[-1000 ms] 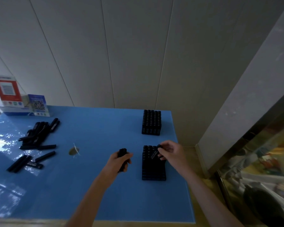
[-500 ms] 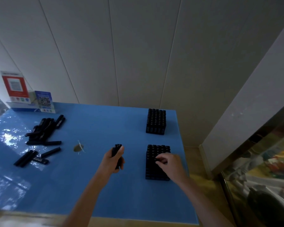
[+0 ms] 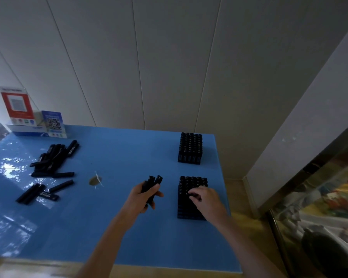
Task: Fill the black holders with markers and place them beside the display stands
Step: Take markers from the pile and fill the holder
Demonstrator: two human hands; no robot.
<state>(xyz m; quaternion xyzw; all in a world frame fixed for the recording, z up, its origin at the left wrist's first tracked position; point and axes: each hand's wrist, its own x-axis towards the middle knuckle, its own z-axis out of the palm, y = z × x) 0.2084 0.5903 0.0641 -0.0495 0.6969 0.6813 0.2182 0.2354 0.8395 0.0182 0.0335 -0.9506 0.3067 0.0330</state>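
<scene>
The left hand (image 3: 143, 197) is curled round a small bundle of black markers (image 3: 152, 184), gripping them upright above the blue surface (image 3: 117, 227) so that their capped ends stick out past the fingers. Just to its right, the right hand (image 3: 206, 199) lies on top of the near black holder (image 3: 189, 209), its fingers bent down onto the marker ends there; whether the fingertips pinch one marker or only press on it cannot be made out. This near holder is a square block standing close to the right edge of the surface, and the rows of round marker tops that show beyond the hand look packed tight; the part under the hand is hidden. Farther back along the same edge, well apart from it, stands the far black holder (image 3: 190, 148), its grid of slots filled with upright markers. Across the surface to the left lies a loose heap of markers (image 3: 52, 159), with a few more markers (image 3: 38, 192) scattered nearer the front, all lying flat. Between the heap and the left hand sits a small brownish scrap (image 3: 94, 180). In the far left corner, against the pale panelled wall (image 3: 169, 67), stand a red display stand (image 3: 17, 105) and, touching it on the right, a smaller blue display stand (image 3: 53, 124), both well apart from either holder.
</scene>
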